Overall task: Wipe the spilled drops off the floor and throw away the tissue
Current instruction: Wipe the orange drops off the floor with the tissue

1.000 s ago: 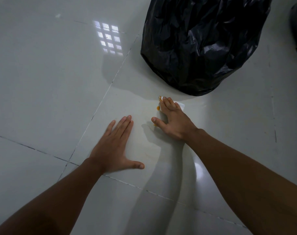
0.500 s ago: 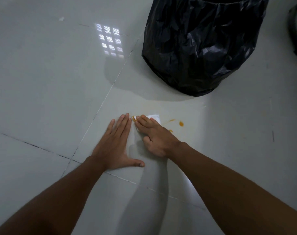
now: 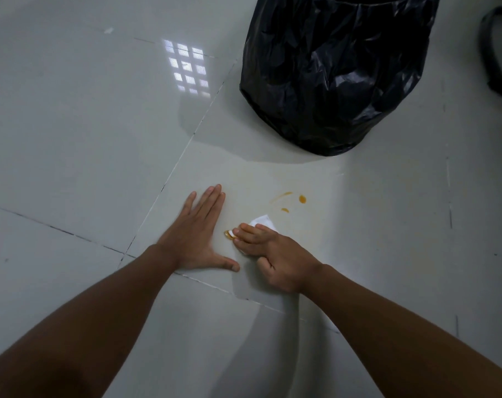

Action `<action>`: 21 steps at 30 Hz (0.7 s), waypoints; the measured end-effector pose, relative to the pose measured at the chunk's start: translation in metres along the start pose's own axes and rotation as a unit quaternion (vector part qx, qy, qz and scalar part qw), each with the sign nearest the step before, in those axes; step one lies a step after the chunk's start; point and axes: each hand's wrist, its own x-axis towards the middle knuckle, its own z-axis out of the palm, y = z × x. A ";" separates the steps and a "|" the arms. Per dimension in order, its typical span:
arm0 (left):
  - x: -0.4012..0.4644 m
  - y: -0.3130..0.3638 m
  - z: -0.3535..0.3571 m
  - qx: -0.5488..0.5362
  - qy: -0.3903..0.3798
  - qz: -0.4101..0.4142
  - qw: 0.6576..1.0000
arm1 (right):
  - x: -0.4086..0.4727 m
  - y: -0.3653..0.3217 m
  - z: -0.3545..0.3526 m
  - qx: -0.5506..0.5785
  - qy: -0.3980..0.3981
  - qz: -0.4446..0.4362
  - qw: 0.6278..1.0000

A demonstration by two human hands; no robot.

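My right hand presses a white tissue flat on the pale tiled floor, fingers pointing left; most of the tissue is hidden under the fingers. An orange smear shows at the fingertips. Orange drops lie on the tile just beyond and to the right of the tissue. My left hand rests flat on the floor, fingers spread, close beside the right hand and holding nothing. A bin lined with a black plastic bag stands on the floor behind the drops.
The floor is glossy light tile with dark grout lines and a window reflection. A dark curved object sits at the right edge of the view.
My right hand has dragged the tissue from near the bin back toward me and to the left, uncovering orange drops behind it. My left hand has stayed flat in place.
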 end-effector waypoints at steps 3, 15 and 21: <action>0.000 0.001 -0.001 0.002 -0.007 -0.003 1.000 | -0.021 0.000 0.007 -0.009 0.015 -0.017 1.000; 0.000 0.005 -0.004 -0.003 -0.015 -0.010 1.000 | -0.114 0.042 -0.013 -0.078 0.083 -0.048 0.992; 0.000 0.005 -0.002 -0.002 -0.008 -0.009 1.000 | -0.132 0.058 -0.020 -0.094 0.140 0.060 0.984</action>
